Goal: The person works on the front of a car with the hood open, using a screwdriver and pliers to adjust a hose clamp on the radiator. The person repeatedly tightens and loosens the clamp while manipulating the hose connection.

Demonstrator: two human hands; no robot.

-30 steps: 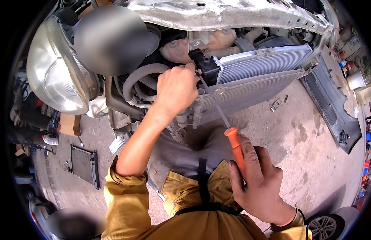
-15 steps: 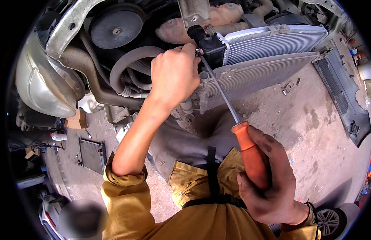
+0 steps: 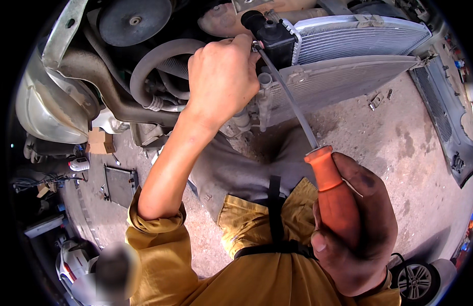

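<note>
My right hand (image 3: 361, 224) is wrapped round the orange handle of a long screwdriver (image 3: 332, 188). Its shaft slants up and left, and the tip meets a small metal clamp (image 3: 256, 46) beside the black end tank (image 3: 277, 41) of the silver radiator (image 3: 359, 41). At that same spot my left hand (image 3: 223, 76) is closed, fingertips by the clamp; what they pinch is hidden behind the knuckles. A black hose end (image 3: 252, 20) sits on top of the tank. Below the radiator hangs a greyer, dusty condenser (image 3: 338, 84).
A curved grey hose (image 3: 144, 76) and a round black horn-like disc (image 3: 135, 21) lie left of my hand, near the headlight (image 3: 47, 102). A second radiator (image 3: 120, 183) and a cardboard box (image 3: 100, 141) are on the floor. A grey bumper panel (image 3: 445, 117) stands right.
The view has shifted, so the engine bay sits higher. My right hand has turned round the screwdriver handle and moved slightly right. My left hand stays at the clamp.
</note>
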